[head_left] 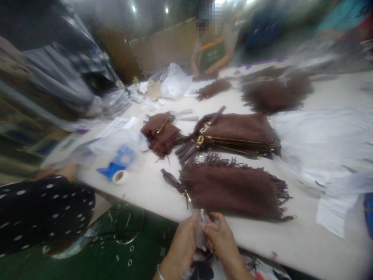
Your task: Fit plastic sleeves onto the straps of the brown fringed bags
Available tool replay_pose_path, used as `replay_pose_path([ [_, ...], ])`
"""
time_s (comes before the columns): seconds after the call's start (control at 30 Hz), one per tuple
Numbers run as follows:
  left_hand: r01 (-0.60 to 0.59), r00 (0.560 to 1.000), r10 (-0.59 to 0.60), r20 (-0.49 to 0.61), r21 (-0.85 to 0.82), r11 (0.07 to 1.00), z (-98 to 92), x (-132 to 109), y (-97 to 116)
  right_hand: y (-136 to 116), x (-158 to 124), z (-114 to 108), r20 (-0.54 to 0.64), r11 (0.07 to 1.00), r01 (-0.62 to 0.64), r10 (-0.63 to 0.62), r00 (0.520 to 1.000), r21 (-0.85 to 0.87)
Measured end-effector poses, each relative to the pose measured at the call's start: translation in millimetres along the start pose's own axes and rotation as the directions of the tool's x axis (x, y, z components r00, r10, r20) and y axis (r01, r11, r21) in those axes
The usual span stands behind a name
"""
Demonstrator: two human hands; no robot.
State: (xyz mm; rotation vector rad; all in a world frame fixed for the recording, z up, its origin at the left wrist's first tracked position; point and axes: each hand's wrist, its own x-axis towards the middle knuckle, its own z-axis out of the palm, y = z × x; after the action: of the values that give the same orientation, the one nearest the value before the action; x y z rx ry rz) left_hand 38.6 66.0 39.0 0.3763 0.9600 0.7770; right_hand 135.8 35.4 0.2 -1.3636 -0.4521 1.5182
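Note:
In front of me, at the table edge, my left hand [184,240] and my right hand [220,235] close around a short greyish-brown strap [201,235] with a shiny metal end at the top. Its surface looks glossy; whether a clear wrapping covers it, I cannot tell. Just beyond my fingers a brown fringed pouch [233,188] lies flat, a wrist strap [170,179] with gold hardware at its left corner. Behind it rests a stack of brown pouches [239,128] with gold zips and several straps [188,151] hanging off the left end.
A folded fringed piece [161,132], a blue tape dispenser [112,169] with a roll [119,177], and plastic sheets [317,144] lie on the table [151,210]. A dotted sleeve [43,210] reaches in at left. Another person [214,54] works at the far side.

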Motion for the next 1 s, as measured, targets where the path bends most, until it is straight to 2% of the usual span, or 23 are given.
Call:
replay_pose_path([
  [0.07, -0.074, 0.994, 0.086, -0.072, 0.154, 0.985, -2.4, 3.1, -2.7, 0.3, -2.0, -0.5, -0.016, 0.994, 0.039, -0.041, 0.999, -0.104],
  [0.13, -0.088, 0.981, 0.140, -0.137, 0.333, 0.939, -4.6, 10.4, -5.4, 0.5, -3.7, -0.5, -0.018, 0.981, 0.085, -0.089, 0.996, -0.173],
  [0.27, -0.087, 0.938, 0.281, -0.203, 0.647, 0.758, -4.6, 22.8, -8.1, 2.7, -4.6, -1.2, 0.044, 0.981, 0.117, -0.112, 0.993, -0.154],
  [0.37, -0.105, 0.914, 0.366, -0.176, 0.767, 0.632, -2.8, 25.2, -9.5, 1.8, -5.2, -7.8, 0.147, 0.975, 0.105, -0.077, 0.986, -0.195],
  [0.47, -0.115, 0.911, 0.373, -0.176, 0.761, 0.639, -3.6, 25.3, -10.8, -6.1, -7.6, -24.1, 0.257, 0.905, 0.208, -0.115, 0.960, -0.371],
  [0.53, -0.120, 0.918, 0.360, -0.168, 0.747, 0.654, -6.8, 23.4, -10.1, -14.5, -7.9, -39.2, 0.240, 0.760, 0.356, -0.266, 0.934, -0.544],
  [0.57, -0.120, 0.917, 0.363, -0.164, 0.755, 0.644, -9.4, 21.3, -8.8, -19.0, -6.8, -46.9, 0.220, 0.641, 0.428, -0.380, 0.898, -0.637],
  [0.6, -0.118, 0.912, 0.378, -0.161, 0.778, 0.617, -12.7, 18.3, -6.7, -23.3, -4.7, -54.3, 0.217, 0.497, 0.479, -0.495, 0.841, -0.723],
  [0.63, -0.113, 0.901, 0.404, -0.158, 0.814, 0.570, -16.6, 14.6, -3.7, -27.2, -1.4, -60.9, 0.239, 0.338, 0.503, -0.587, 0.773, -0.795],
  [0.7, -0.100, 0.865, 0.483, -0.137, 0.896, 0.433, -25.8, 6.5, 4.4, -33.2, 7.8, -71.2, 0.352, 0.024, 0.491, -0.668, 0.656, -0.871],
  [0.77, -0.126, 0.806, 0.590, -0.055, 0.957, 0.262, -35.1, 1.7, 14.8, -36.9, 18.1, -77.5, 0.467, -0.207, 0.450, -0.645, 0.604, -0.869],
  [0.83, -0.177, 0.722, 0.685, 0.095, 0.983, 0.051, -42.6, 4.4, 26.4, -40.1, 26.3, -81.3, 0.536, -0.329, 0.429, -0.605, 0.589, -0.842],
  [0.9, -0.187, 0.654, 0.708, 0.268, 0.964, -0.192, -47.0, 15.5, 38.2, -44.8, 30.9, -84.5, 0.582, -0.383, 0.439, -0.568, 0.582, -0.813],
  [0.97, -0.146, 0.633, 0.658, 0.408, 0.897, -0.417, -47.6, 31.3, 49.8, -52.8, 32.2, -88.9, 0.607, -0.408, 0.450, -0.545, 0.578, -0.795],
  [1.0, -0.120, 0.634, 0.627, 0.452, 0.859, -0.498, -46.5, 39.2, 55.4, -58.1, 32.1, -91.8, 0.614, -0.416, 0.451, -0.540, 0.576, -0.789],
])
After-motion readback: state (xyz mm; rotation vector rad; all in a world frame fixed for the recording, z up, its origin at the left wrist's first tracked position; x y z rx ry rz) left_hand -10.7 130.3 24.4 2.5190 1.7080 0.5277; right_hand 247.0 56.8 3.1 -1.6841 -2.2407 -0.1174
